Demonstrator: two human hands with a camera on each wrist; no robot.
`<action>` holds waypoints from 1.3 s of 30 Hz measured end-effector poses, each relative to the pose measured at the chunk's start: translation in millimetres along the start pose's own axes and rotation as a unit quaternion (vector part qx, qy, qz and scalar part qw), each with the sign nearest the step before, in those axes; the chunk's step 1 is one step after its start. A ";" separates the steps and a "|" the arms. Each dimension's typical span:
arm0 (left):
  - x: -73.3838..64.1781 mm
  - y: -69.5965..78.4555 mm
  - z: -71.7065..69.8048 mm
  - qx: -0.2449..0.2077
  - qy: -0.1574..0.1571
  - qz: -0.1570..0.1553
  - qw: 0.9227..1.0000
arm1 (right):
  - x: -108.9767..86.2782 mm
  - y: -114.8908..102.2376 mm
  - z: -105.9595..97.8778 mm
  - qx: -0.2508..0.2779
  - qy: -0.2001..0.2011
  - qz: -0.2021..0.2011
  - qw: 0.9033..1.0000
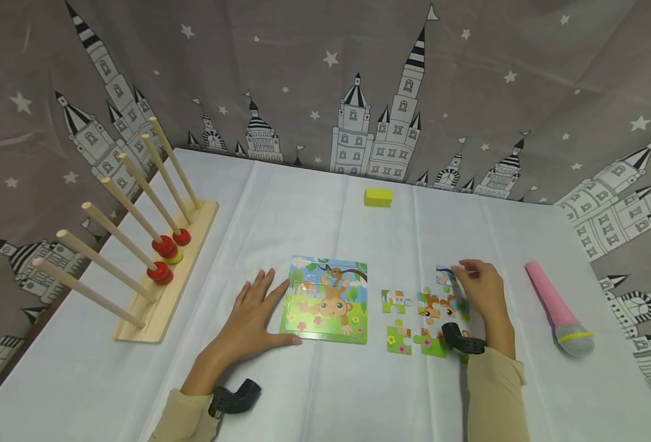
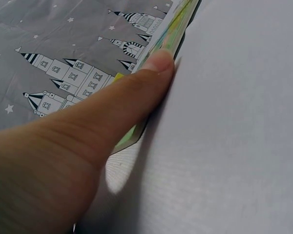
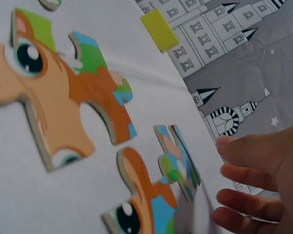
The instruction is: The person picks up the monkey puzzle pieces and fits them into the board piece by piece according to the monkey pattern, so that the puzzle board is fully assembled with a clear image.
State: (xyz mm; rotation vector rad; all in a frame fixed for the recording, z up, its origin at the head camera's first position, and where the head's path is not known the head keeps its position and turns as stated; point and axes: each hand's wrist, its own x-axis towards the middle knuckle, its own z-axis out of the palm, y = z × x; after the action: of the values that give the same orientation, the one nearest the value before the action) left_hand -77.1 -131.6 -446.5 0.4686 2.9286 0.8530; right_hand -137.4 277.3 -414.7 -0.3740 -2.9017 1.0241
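1. The white-clothed bench (image 1: 336, 399) spreads beneath both grips.
2. A peg rack (image 1: 165, 307) with red and yellow rings stands left of the left grip, apart from it.
3. The monkey-picture board (image 1: 325, 328) lies flat just right of the left grip.
4. My left grip (image 1: 250, 319) has its fingers spread, clamped on nothing; its thumb rests at the board's near left corner, I'd guess to steady it.
5. My right grip (image 1: 482, 291) has thumb and fingers apart and loosely curved, with nothing I can see between them.
6. A pink microphone (image 1: 554, 301) lies right of the right grip, not touching it.
7. A yellow block (image 1: 378, 197) sits beyond both grips, sideways between them.
8. The loose puzzle pieces (image 1: 429, 304) lie left of the right grip and nearer me than its fingertips, gaps showing among them.
9. The branch piece (image 3: 178, 163) is right by the right grip's fingertips; contact I can't tell. I judge the step as arranging pieces to match the board; next calls for a light edge pinch or nudge towards its neighbours.
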 end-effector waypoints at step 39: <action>-2.6 6.2 0.5 0.016 -0.004 -0.008 1.000 | -6.1 2.0 -1.2 -0.041 -0.064 -0.055 0.996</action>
State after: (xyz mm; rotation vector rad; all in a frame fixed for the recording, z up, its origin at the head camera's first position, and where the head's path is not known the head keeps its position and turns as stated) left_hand -72.9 -127.2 -443.7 0.4485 2.9374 0.8021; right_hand -130.9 278.0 -414.8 -0.1535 -3.0462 0.9477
